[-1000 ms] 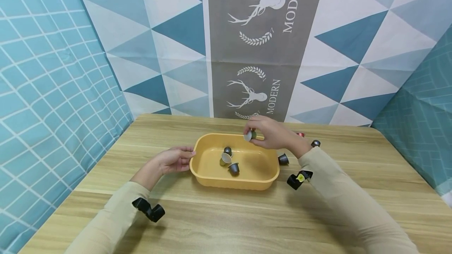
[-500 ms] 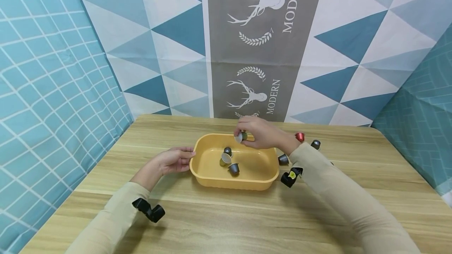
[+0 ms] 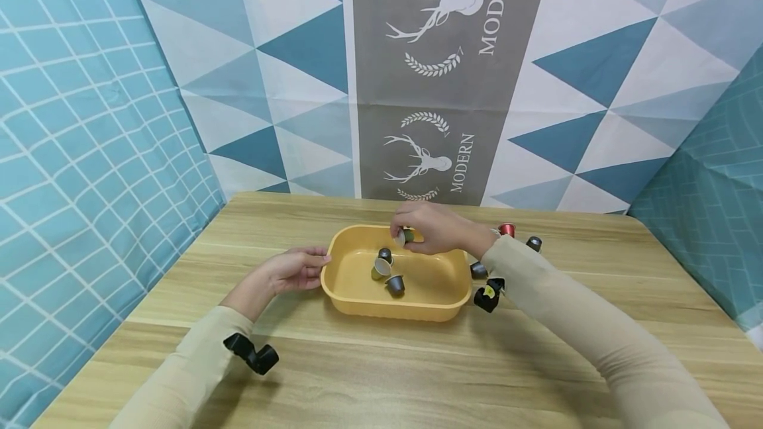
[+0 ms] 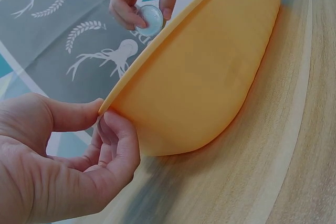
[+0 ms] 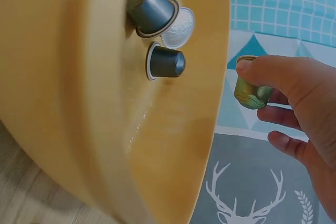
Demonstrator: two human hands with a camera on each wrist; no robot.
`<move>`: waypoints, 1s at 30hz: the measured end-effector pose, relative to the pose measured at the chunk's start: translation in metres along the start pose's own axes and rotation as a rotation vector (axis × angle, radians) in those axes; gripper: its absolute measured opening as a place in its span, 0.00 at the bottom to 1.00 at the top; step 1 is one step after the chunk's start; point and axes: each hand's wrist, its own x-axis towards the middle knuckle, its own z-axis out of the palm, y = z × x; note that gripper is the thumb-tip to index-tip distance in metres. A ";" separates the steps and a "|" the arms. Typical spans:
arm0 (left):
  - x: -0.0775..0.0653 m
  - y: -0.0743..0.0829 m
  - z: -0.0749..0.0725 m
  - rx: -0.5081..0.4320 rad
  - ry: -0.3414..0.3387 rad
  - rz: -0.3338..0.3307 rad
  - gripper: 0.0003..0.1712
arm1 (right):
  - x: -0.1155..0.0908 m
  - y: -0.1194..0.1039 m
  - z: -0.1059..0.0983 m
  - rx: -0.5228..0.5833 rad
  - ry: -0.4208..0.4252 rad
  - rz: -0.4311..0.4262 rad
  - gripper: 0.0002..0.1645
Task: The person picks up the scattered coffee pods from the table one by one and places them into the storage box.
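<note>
My left hand [image 3: 298,269] pinches the left rim of a yellow plastic basin [image 3: 393,310] between thumb and fingers; the left wrist view shows this grip close up. Over the basin's far side, my right hand [image 3: 432,226] pinches a green coffee capsule [image 5: 253,88] between thumb and fingertips, its pale foil lid [image 4: 150,21] facing the left wrist camera. Inside the basin lie three capsules: a dark one [image 3: 385,255] at the back, a capsule with its pale lid up [image 3: 381,269], and a dark grey one [image 3: 395,285] on its side in front.
Right of the basin, a dark capsule [image 3: 479,270] lies close by its wall, partly behind my right wrist. Farther right are a red capsule [image 3: 507,229] and another dark capsule [image 3: 534,243]. All stand on a wooden table [image 3: 357,376], with a patterned cloth [image 3: 310,85] behind.
My right hand has moved left and slightly lower over the basin with the green capsule, uncovering the red capsule on the table. My left hand stays on the rim.
</note>
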 end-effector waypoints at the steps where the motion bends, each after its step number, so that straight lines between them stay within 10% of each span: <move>1: 0.000 0.000 0.000 -0.001 0.001 -0.001 0.10 | 0.000 0.000 0.001 0.002 -0.005 -0.004 0.12; 19: 0.000 0.000 0.000 0.009 0.004 -0.001 0.09 | 0.015 0.001 0.003 0.053 -0.102 -0.047 0.10; 30: 0.000 0.000 -0.001 0.019 0.014 0.003 0.08 | 0.019 0.003 0.015 0.010 -0.319 -0.051 0.10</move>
